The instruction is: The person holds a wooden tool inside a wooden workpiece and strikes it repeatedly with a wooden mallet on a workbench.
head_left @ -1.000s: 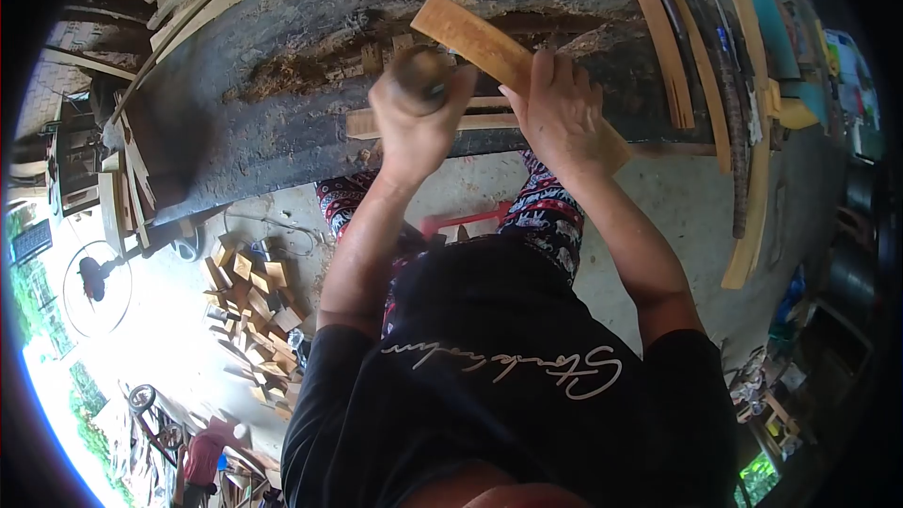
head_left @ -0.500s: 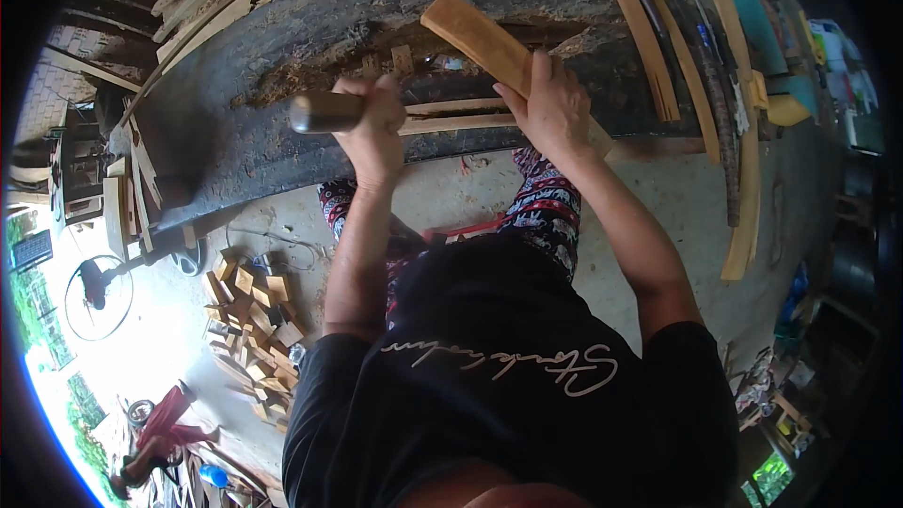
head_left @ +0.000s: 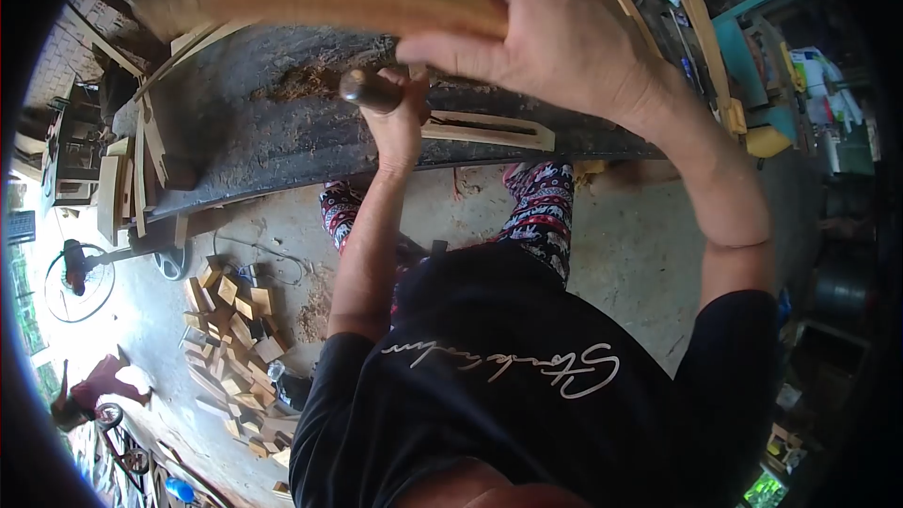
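One plank (head_left: pixel 320 0) comes nearest, large and blurred at eleven o'clock, its upper edge cut off by the frame. The right hand (head_left: pixel 574 38), at one o'clock, grips the plank's end, its thumb along the lower edge. The person's black shirt (head_left: pixel 508 433), with pale lettering, fills six o'clock. Farther out, toward eleven o'clock, the left hand (head_left: pixel 400 122) is closed around a dark, rounded handle (head_left: pixel 369 89); the blunt end points toward ten o'clock, and the fingers mostly hide the rest. Beside this hand, toward one o'clock, a pale slotted strip (head_left: pixel 541 138) of wood lies along the near edge of the dark surface (head_left: pixel 282 132); I cannot tell whether the tool touches it. Patterned trousers (head_left: pixel 546 212) show below that edge, above the grey floor (head_left: pixel 621 254). At eight o'clock, wood blocks (head_left: pixel 240 327) lie heaped on the floor. Beyond them, also toward eight, is another person (head_left: pixel 99 386) in dark red, small and unclear.
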{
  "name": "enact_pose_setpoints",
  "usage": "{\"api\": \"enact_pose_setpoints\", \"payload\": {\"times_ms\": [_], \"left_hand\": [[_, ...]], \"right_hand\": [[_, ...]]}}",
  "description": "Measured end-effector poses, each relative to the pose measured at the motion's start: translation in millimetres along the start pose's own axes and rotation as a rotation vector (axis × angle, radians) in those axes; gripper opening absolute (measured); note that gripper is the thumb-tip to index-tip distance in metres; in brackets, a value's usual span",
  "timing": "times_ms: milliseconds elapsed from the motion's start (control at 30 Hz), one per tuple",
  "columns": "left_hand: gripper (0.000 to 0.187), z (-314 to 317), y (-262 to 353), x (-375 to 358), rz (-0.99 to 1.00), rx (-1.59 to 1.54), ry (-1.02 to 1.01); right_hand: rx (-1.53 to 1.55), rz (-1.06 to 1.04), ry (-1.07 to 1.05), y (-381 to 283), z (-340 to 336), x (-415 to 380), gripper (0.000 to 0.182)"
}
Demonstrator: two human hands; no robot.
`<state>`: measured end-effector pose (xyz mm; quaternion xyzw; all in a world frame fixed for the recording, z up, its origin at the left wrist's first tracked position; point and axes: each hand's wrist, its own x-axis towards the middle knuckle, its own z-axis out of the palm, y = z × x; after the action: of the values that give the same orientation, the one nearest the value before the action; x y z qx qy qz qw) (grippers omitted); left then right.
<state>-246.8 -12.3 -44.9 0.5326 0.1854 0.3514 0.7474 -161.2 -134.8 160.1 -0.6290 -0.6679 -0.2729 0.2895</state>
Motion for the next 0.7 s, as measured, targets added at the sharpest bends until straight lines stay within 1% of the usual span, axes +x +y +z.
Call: {"api": "enact_pose_setpoints", "payload": {"times_ms": [33,67,133,167,200,267,300,333,400,433,467,500,533,567,600,667,700], "left_hand": [[0.015,-7,-8,1,0.001,0.038,-0.049],[0.02,-2,-21,3,0.137,0.078,0.054],[0.025,11,-8,-5,0.136,0.128,0.045],[0.013,13,-2,-7,0.14,0.144,-0.027],[0.013,14,0,-6,0.14,0.134,-0.021],[0.007,13,1,-8,0.181,0.283,-0.099],[0.009,17,1,-9,0.174,0.248,-0.084],[0.008,20,3,-10,0.204,0.194,-0.086],[0.008,26,8,-11,0.323,0.172,-0.118],[0.008,26,10,-11,0.328,0.172,-0.125],[0.008,26,11,-12,0.283,0.171,-0.117],[0.009,26,11,-13,0.232,0.169,-0.103],[0.009,23,8,-12,0.228,0.166,-0.101],[0.011,17,2,-9,0.175,0.219,-0.129],[0.014,15,0,-9,0.121,0.271,-0.16],[0.013,18,-1,-9,0.153,0.219,-0.16],[0.012,21,2,-11,0.198,0.173,-0.152]], "right_hand": [[-0.016,0.256,-0.491,-13,-15,8,0.064],[-0.02,0.246,-0.494,-11,-16,8,0.064],[-0.115,0.403,-0.855,-7,-16,9,0.058],[-0.111,0.417,-0.908,-4,-27,18,0.057],[-0.119,0.411,-0.916,-4,-31,19,0.057],[-0.13,0.059,-0.39,-6,-37,18,0.055],[-0.1,0.052,-0.318,-13,-36,20,0.052],[-0.104,0.054,-0.319,-18,-36,19,0.052],[-0.112,0.391,-0.869,-23,-34,13,0.051],[-0.177,0.375,-0.859,-22,-30,3,0.05],[-0.182,0.378,-0.855,-16,-36,4,0.05],[-0.166,0.324,-0.809,-12,-45,12,0.05],[-0.15,0.27,-0.763,-10,-50,17,0.051],[-0.145,0.186,-0.597,-14,-51,19,0.051],[-0.146,0.191,-0.601,-17,-47,18,0.051],[-0.031,0.178,-0.359,-22,-34,8,0.052],[-0.014,0.241,-0.505,-22,-29,5,0.052]]}}
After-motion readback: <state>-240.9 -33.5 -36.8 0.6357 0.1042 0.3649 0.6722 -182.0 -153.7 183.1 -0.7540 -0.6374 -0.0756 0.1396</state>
